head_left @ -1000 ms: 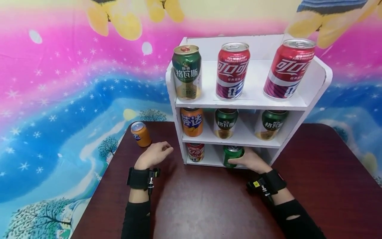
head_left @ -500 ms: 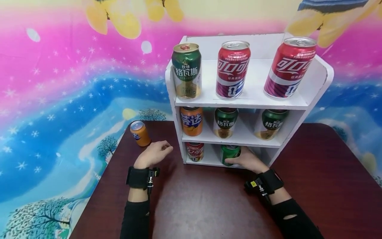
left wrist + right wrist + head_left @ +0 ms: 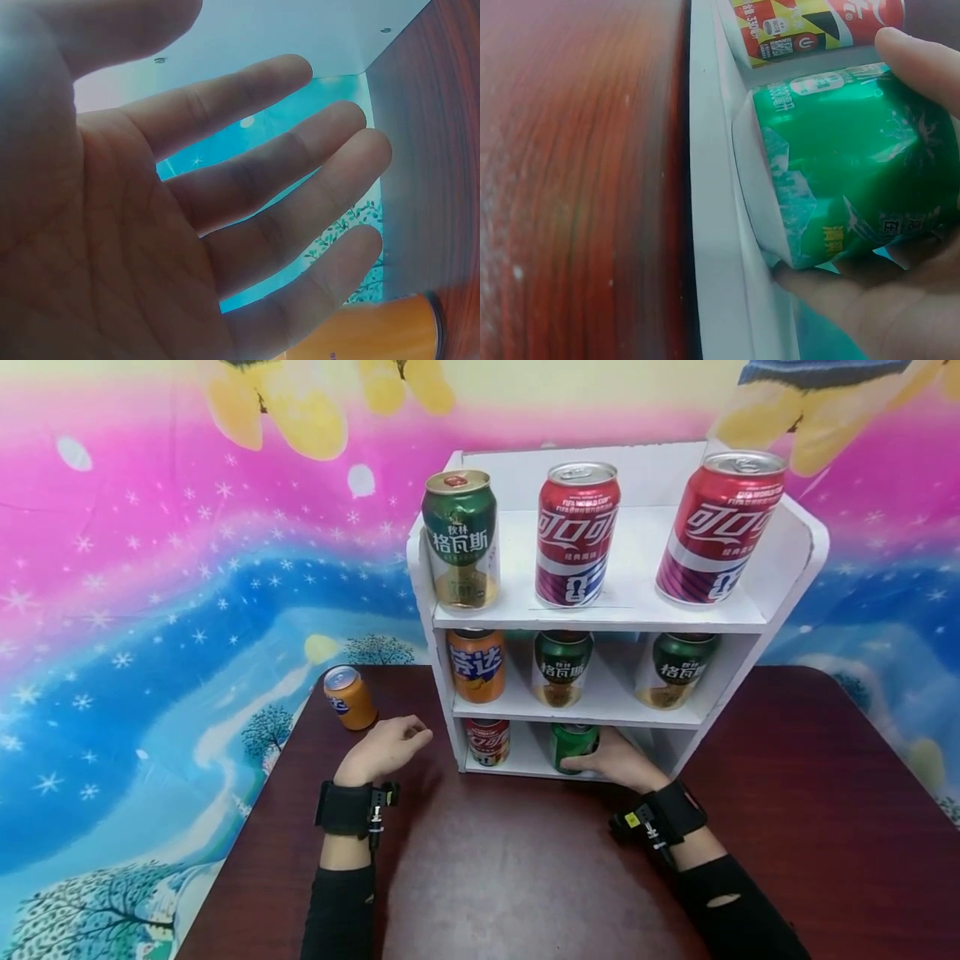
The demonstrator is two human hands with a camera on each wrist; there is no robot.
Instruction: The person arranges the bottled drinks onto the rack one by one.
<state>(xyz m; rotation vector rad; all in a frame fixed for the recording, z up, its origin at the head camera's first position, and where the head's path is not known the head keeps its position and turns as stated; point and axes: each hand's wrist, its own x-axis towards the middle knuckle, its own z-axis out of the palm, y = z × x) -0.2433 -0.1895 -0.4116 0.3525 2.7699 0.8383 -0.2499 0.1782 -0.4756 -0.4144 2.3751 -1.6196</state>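
My right hand (image 3: 618, 762) reaches into the bottom level of the white shelf (image 3: 577, 718) and grips a green can (image 3: 847, 165). Thumb on one side and fingers on the other, it has the can standing in the middle of that level. To the left of it stands a red can (image 3: 487, 742), whose yellow and red side shows in the right wrist view. My left hand (image 3: 384, 749) hovers over the table left of the shelf, fingers loosely extended and nothing in them. Just beyond it an orange can (image 3: 351, 697) stands on the table.
On the top level stand a green-and-gold can (image 3: 461, 539) and two red cans (image 3: 577, 535). The middle level bears an orange can (image 3: 477, 667) and two green-and-gold cans (image 3: 562, 668). A patterned backdrop (image 3: 187, 568) hangs behind the dark wooden table (image 3: 510, 868).
My right hand has shifted the green can slightly left and deeper into the bottom level, where it now stands more upright. The left hand has stayed nearly still.
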